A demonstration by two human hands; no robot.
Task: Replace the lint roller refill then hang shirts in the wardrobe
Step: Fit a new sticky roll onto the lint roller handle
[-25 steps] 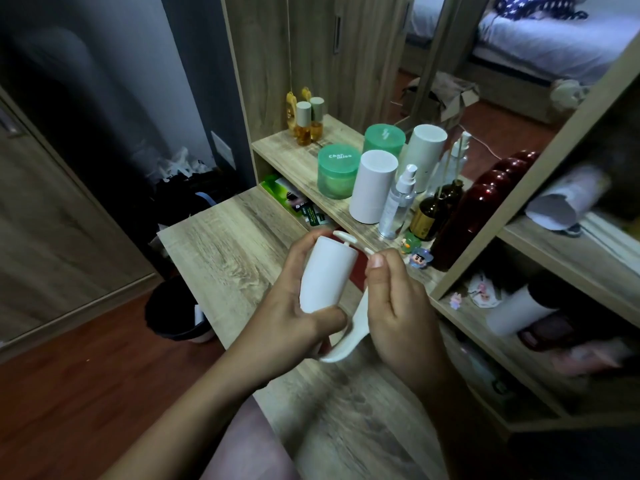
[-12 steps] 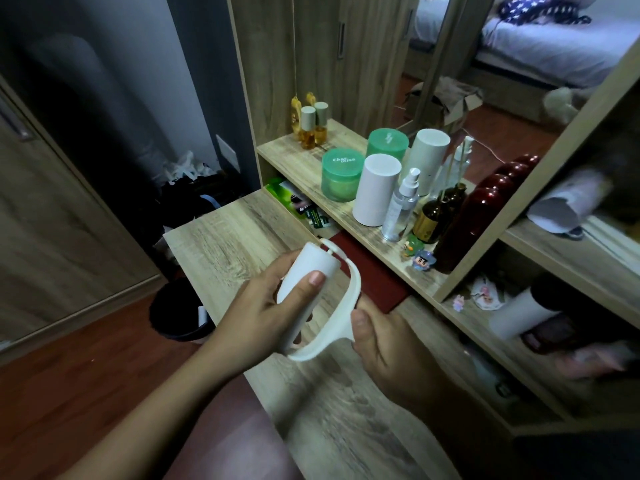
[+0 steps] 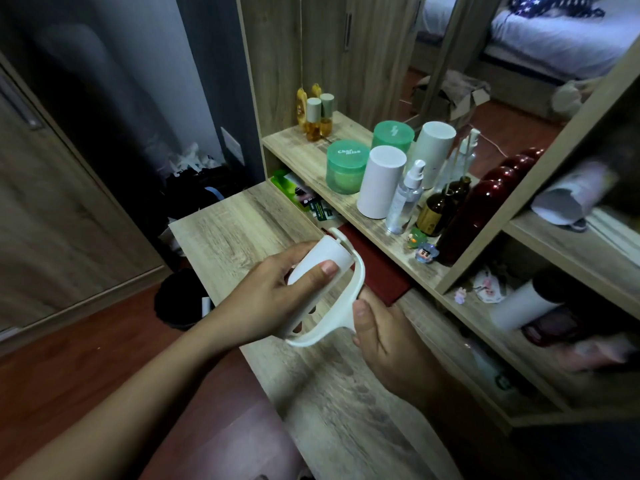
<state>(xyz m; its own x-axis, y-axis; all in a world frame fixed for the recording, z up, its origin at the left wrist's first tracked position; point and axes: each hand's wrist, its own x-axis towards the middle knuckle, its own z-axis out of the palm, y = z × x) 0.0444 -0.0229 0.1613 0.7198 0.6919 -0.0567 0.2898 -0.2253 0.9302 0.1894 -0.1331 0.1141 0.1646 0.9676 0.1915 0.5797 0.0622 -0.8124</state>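
Note:
I hold a white lint roller over the wooden desk. My left hand wraps around its white paper roll, thumb pressed on the roll's side. The curved white frame arcs from the roll's far end down to the handle. My right hand grips that handle from below, thumb up against it. A second white roll stands upright on the shelf behind, and another stands further back. No shirts are in view.
The shelf carries green jars, a spray bottle, brown bottles, dark red bottles and small figurines. A dark red pouch lies on the desk. A black bin stands on the floor at left. Lower shelves at right hold clutter.
The roller has swung from upright to tilted toward the left. My left hand shifted along the roll; my right hand dropped from the frame's top to the handle below.

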